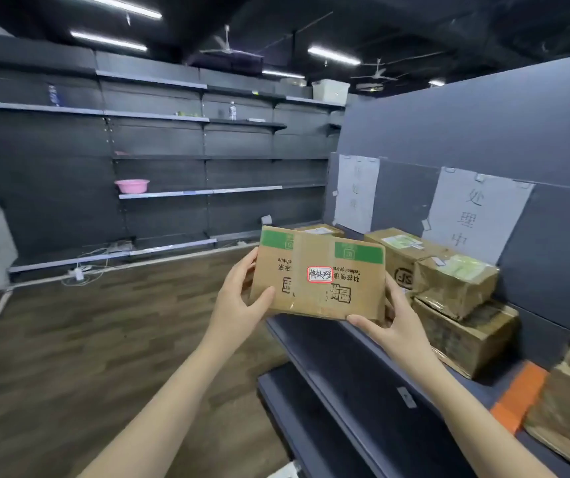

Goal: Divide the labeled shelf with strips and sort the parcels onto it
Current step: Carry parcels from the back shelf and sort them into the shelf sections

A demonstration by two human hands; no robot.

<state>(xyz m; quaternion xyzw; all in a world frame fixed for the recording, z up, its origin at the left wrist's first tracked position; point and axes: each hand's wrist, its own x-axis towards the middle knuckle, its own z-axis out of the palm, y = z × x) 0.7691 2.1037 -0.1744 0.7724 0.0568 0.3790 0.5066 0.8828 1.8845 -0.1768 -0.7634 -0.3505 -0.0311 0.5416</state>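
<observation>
1. The person has a small cardboard box (318, 274) held up in the air with both hands, just over the front edge of the shelf (356, 367). Its little red-bordered sticker (320, 274) faces the camera.
2. Left hand (238, 301) grips the box's left edge, thumb on the front, fingers wrapped behind. Right hand (390, 326) pinches the lower right corner the same way.
3. It looks light and stiff, and it's taped down the middle, so it probably won't flex or pop open. Holding the two side edges seems plenty; the tape could be a bit slick.
4. Beyond the right fingers, other boxes (449, 281) already sit on the shelf under a paper sign (473, 212). An orange strip (518, 395) lies further right.
</observation>
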